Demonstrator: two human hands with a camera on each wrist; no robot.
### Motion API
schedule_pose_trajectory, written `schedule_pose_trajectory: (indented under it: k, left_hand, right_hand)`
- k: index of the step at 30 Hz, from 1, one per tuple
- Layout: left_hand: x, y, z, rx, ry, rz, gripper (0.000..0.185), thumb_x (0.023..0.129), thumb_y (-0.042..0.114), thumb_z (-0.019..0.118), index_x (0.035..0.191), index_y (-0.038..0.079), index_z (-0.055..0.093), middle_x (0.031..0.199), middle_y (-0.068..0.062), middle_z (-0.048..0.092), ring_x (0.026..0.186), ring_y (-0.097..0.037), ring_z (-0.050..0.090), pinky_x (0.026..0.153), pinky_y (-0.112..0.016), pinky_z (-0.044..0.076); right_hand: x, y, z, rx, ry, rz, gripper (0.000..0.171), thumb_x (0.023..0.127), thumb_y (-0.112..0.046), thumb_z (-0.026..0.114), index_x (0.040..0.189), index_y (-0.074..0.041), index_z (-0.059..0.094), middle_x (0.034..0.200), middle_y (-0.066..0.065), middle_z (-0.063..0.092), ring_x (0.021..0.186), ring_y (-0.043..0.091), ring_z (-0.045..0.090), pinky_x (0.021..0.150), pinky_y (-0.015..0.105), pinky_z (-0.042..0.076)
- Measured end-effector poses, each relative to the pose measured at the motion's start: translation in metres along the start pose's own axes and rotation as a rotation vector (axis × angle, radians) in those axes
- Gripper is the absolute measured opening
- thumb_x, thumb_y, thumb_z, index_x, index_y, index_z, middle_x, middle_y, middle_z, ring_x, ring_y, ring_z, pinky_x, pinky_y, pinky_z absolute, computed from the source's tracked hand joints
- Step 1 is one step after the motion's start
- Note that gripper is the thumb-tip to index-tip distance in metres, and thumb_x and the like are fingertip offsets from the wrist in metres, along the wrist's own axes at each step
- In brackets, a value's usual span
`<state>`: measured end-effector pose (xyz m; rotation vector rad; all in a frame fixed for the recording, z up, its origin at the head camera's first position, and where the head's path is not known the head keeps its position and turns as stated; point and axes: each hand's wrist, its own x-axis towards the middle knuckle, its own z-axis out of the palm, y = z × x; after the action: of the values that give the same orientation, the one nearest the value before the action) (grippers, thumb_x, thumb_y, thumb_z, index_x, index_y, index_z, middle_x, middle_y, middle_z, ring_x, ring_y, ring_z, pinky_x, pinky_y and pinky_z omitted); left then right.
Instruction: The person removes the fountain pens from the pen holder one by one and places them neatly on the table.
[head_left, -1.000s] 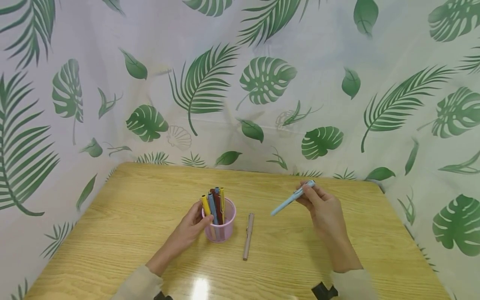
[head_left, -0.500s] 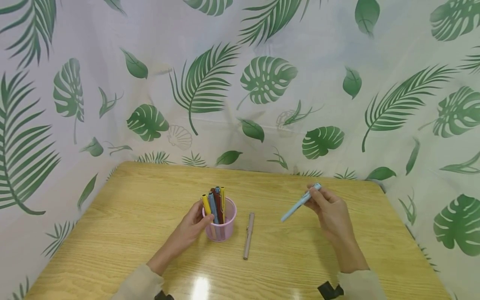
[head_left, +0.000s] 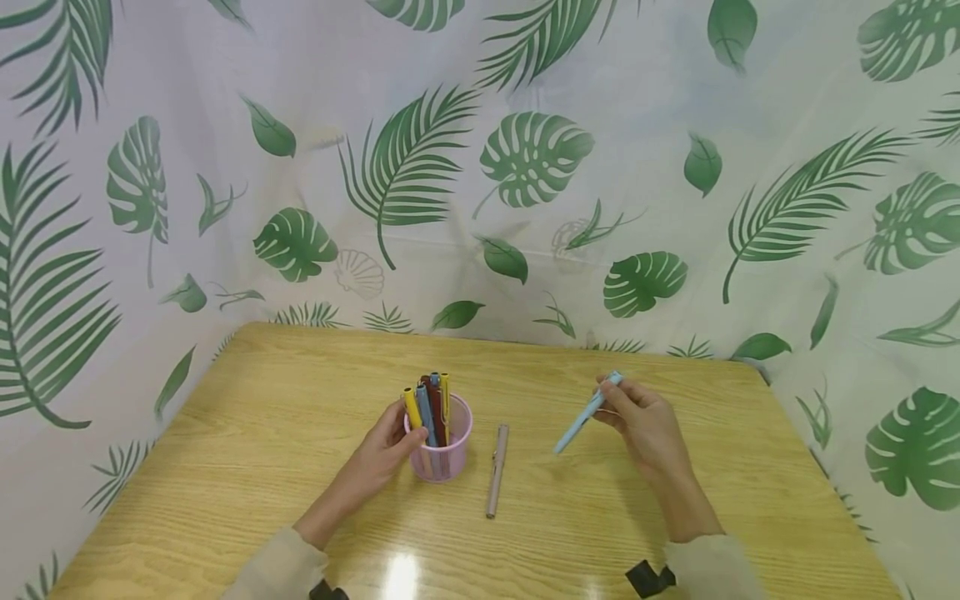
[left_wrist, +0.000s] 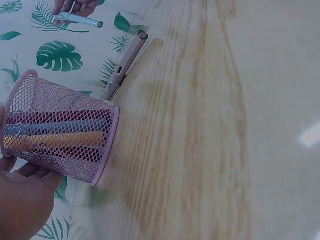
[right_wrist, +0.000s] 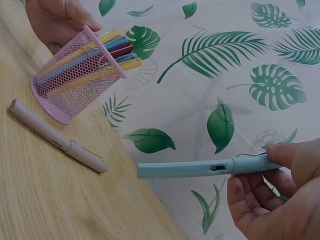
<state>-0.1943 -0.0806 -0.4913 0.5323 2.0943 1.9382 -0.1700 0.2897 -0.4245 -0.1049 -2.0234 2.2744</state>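
A pink mesh pen holder point(head_left: 438, 462) stands on the table with several yellow, blue and dark red pens point(head_left: 437, 412) leaning in it. My left hand point(head_left: 386, 450) grips its left side, the thumb over the rim and the other fingers behind, partly hidden. Over the table to the right, my right hand point(head_left: 645, 425) pinches a light blue pen point(head_left: 581, 425) by its capped end, the other end slanting down to the left. In the right wrist view the clip of this light blue pen point(right_wrist: 185, 169) shows beside the thumb. Between the hands lies a beige pen point(head_left: 497, 475).
The wooden table point(head_left: 300, 367) reaches back to a white curtain point(head_left: 450, 275) printed with green leaves. The same curtain closes in the left and right sides. A bright light reflection lies on the tabletop near the front.
My right hand shifted right with the light blue pen, then back a little left, and the pen now points more steeply down. My left hand and the pen holder have stayed in place.
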Motion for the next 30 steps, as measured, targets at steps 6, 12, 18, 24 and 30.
schedule_pose_trajectory:
  k: [6, 12, 18, 24, 30]
  left_hand:
    - [0.001, 0.0, 0.0, -0.009, -0.006, 0.002, 0.067, 0.111, 0.023, 0.053, 0.163, 0.002, 0.017, 0.168, -0.022, 0.02, 0.154, -0.035, 0.019, 0.125, -0.047, 0.021]
    - [0.001, 0.0, -0.001, -0.012, -0.007, 0.0, 0.067, 0.111, 0.024, 0.053, 0.163, 0.003, 0.017, 0.168, -0.022, 0.02, 0.155, -0.034, 0.018, 0.125, -0.047, 0.02]
    - [0.001, 0.0, -0.001, -0.027, -0.008, 0.008, 0.068, 0.11, 0.024, 0.053, 0.163, 0.002, 0.016, 0.168, -0.021, 0.019, 0.155, -0.032, 0.017, 0.125, -0.045, 0.02]
    - [0.001, -0.001, 0.0, -0.03, -0.008, 0.01, 0.068, 0.11, 0.025, 0.054, 0.163, 0.003, 0.016, 0.168, -0.021, 0.02, 0.155, -0.032, 0.018, 0.124, -0.043, 0.021]
    - [0.001, -0.004, 0.0, -0.021, 0.01, -0.008, 0.072, 0.109, 0.027, 0.056, 0.163, 0.002, 0.016, 0.169, -0.022, 0.018, 0.155, -0.033, 0.017, 0.124, -0.043, 0.021]
  right_hand:
    - [0.004, 0.007, 0.004, 0.001, -0.019, -0.013, 0.02, 0.104, -0.017, 0.065, 0.096, 0.0, 0.072, 0.116, -0.002, 0.065, 0.11, 0.014, 0.062, 0.088, 0.027, 0.059]
    - [0.007, 0.015, 0.009, 0.003, -0.039, -0.012, 0.018, 0.104, -0.014, 0.064, 0.094, -0.002, 0.072, 0.116, -0.001, 0.064, 0.099, 0.014, 0.065, 0.087, 0.028, 0.06]
    - [0.007, 0.021, 0.016, 0.013, -0.091, 0.0, 0.016, 0.105, -0.014, 0.063, 0.096, -0.003, 0.071, 0.11, 0.001, 0.065, 0.092, 0.015, 0.067, 0.088, 0.03, 0.06]
    - [0.007, 0.029, 0.021, 0.008, -0.113, 0.019, 0.015, 0.105, -0.014, 0.063, 0.1, -0.002, 0.07, 0.1, 0.002, 0.068, 0.089, 0.016, 0.067, 0.089, 0.031, 0.059]
    - [0.006, 0.037, 0.026, -0.005, -0.112, 0.047, 0.015, 0.105, -0.014, 0.063, 0.107, -0.001, 0.07, 0.097, 0.003, 0.068, 0.087, 0.015, 0.068, 0.089, 0.031, 0.059]
